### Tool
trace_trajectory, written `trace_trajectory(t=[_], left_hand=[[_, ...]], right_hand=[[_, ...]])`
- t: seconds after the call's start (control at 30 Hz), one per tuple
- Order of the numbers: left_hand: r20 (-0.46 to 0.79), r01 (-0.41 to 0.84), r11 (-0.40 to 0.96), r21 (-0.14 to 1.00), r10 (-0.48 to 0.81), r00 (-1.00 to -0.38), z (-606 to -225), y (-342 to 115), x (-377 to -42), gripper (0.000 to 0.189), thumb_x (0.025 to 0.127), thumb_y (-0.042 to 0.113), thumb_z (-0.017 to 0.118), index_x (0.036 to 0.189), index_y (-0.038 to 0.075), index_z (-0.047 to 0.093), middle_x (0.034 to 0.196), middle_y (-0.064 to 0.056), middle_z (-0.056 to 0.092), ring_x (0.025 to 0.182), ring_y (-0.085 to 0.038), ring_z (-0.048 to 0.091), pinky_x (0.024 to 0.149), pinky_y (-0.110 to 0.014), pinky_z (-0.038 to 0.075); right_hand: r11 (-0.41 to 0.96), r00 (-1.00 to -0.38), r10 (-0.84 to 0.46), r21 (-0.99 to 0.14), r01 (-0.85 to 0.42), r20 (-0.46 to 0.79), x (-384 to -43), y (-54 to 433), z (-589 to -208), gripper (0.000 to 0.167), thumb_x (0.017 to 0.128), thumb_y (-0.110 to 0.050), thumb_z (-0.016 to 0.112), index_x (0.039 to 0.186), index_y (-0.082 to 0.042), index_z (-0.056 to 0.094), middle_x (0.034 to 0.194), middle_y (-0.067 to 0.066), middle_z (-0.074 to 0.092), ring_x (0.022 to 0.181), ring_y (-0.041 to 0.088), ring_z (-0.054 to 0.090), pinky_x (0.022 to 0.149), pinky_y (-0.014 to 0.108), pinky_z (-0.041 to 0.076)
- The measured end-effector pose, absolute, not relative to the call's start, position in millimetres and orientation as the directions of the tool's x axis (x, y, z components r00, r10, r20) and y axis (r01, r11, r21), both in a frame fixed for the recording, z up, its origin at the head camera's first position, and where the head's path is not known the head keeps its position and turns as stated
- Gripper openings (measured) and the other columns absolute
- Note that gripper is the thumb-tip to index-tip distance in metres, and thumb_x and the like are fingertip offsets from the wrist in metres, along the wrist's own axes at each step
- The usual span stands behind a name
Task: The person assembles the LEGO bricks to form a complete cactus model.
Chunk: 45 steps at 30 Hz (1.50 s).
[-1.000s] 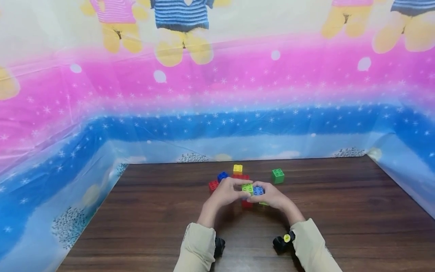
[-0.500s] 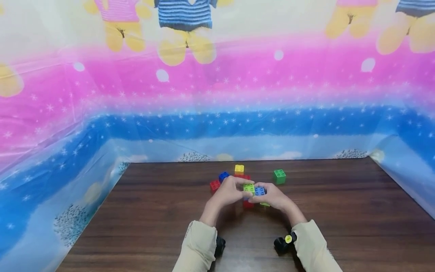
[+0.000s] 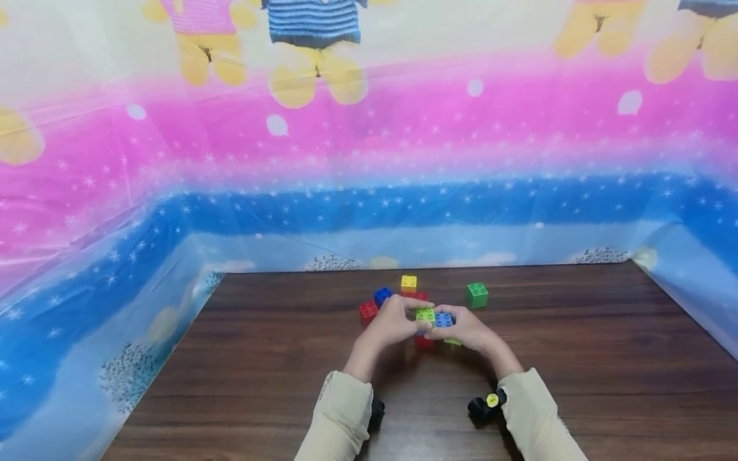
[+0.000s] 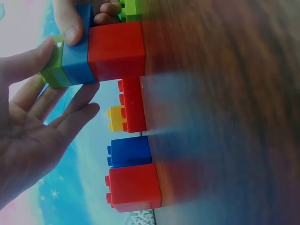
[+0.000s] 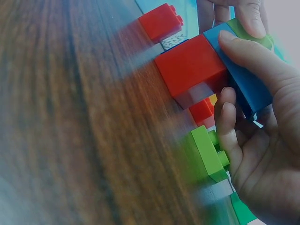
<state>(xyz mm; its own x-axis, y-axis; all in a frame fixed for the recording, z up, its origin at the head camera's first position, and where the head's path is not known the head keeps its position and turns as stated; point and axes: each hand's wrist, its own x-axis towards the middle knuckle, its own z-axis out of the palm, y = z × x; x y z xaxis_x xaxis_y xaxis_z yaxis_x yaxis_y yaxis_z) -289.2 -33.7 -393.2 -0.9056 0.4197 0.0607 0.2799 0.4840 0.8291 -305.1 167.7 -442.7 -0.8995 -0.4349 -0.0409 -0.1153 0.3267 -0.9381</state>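
Between both hands stands a small stack. At its base a red brick [image 4: 117, 50] sits on the table, a longer blue brick [image 5: 239, 70] lies across it and juts out to the right, and a lime green brick [image 3: 425, 315] is on the blue one's left part. My left hand [image 3: 389, 323] pinches the lime green brick between thumb and fingers. My right hand [image 3: 469, 330] grips the blue brick, its thumb on the near side. The hands partly cover the stack in the head view.
Behind the stack lie a yellow brick [image 3: 409, 283] on a flat red brick [image 4: 135, 105], a dark blue brick [image 4: 131, 152] and another red brick [image 4: 135, 188]. On the right are a low lime green brick [image 5: 208, 154] and a green brick [image 3: 477, 294]. Printed cloth [image 3: 369, 211] borders the wooden table [image 3: 259, 371].
Both hands keep their hold on the stack with hardly any movement. The head view has shifted slightly, so the whole scene sits a little differently in it.
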Motion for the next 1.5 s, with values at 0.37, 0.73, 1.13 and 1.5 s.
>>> trace_trajectory(t=[0.37,0.73,1.13,1.5], left_hand=[[0.052,0.271,0.482,0.833,0.419,-0.906,-399.6,-38.7,-288.7,0.036,0.088,0.022,0.073,0.123,0.018,0.068,0.123,-0.009,0.066,0.106,-0.022,0.060,0.074,-0.027,0.055],[0.029,0.284,0.479,0.831,0.472,-0.881,-396.7,-40.8,-287.3,0.037,0.088,0.022,0.072,0.125,0.015,0.067,0.119,-0.009,0.067,0.102,-0.019,0.060,0.081,-0.032,0.055],[0.069,0.323,0.450,0.833,0.495,-0.866,-397.0,-42.4,-290.3,0.041,0.089,0.021,0.071,0.128,0.014,0.063,0.131,-0.009,0.062,0.122,-0.030,0.056,0.092,-0.040,0.054],[0.093,0.354,0.432,0.829,0.518,-0.851,-399.3,-42.5,-290.6,0.042,0.091,0.023,0.069,0.130,0.012,0.061,0.131,-0.008,0.062,0.119,-0.030,0.058,0.091,-0.039,0.054]], right_hand=[[0.343,-0.890,-0.453,-0.931,-0.125,-0.047,-304.5,167.3,-446.2,0.048,0.086,-0.030,0.073,0.121,-0.002,0.056,0.106,0.011,0.062,0.091,0.018,0.057,0.082,0.030,0.051],[0.346,-0.888,-0.457,-0.930,-0.123,-0.053,-299.2,168.8,-446.3,0.040,0.088,-0.029,0.072,0.116,-0.004,0.057,0.104,0.009,0.062,0.091,0.017,0.057,0.082,0.031,0.050],[0.376,-0.881,-0.471,-0.913,-0.155,-0.044,-306.5,169.6,-442.2,0.048,0.086,-0.031,0.072,0.122,-0.002,0.056,0.109,0.014,0.062,0.092,0.018,0.057,0.083,0.031,0.050],[0.366,-0.881,-0.472,-0.917,-0.161,-0.034,-304.6,170.6,-441.9,0.046,0.088,-0.030,0.071,0.121,-0.003,0.056,0.111,0.013,0.062,0.095,0.018,0.057,0.084,0.030,0.049]])
